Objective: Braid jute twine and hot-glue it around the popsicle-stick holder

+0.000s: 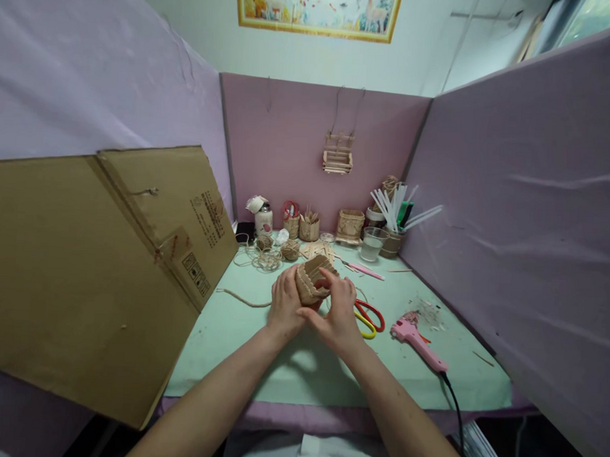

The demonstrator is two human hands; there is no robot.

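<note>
Between my two hands is a small brown cardboard basket (pixel 309 288) with a braided twine edge, tilted so that its opening shows. My left hand (pixel 285 301) wraps round its left side. On the right, my right hand (pixel 338 313) grips the basket's wall, with fingers reaching over the rim and the thumb below. Just beyond that hand lie scissors (pixel 374 317) with red and yellow handles, their blades hidden. A length of twine (pixel 245 298) trails over the table to the left of the basket.
A pink glue gun (pixel 421 344) with a black cord lies at right. Twine balls (pixel 290 250), a cup of water (pixel 372 244), a pot of white glue sticks (pixel 393 241) and a pink-handled tool (pixel 366 270) are behind. A large cardboard sheet (pixel 108 268) leans over the left side.
</note>
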